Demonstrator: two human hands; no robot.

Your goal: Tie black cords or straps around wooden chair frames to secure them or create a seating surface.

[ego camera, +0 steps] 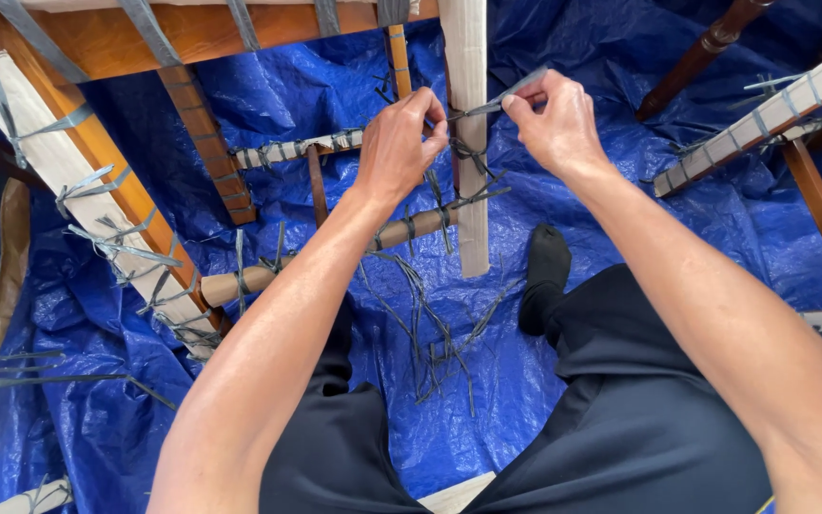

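My left hand (400, 143) and my right hand (552, 119) meet at a pale flat slat (473, 233) of a wooden frame. Both pinch the same grey plastic strap (506, 95), which runs between their fingertips and is knotted around the slat. The right hand holds the free end that sticks up to the right. A round wooden rail (249, 281) crosses under the slat and is tied to it with more grey straps. My legs in dark trousers and a black sock (546, 276) lie below.
A blue tarp (620, 190) covers the floor. Loose grey strap pieces (430, 333) lie on it between my legs. Wooden frame rails with tied straps (107, 219) stand left, and another wrapped rail (763, 119) stands right.
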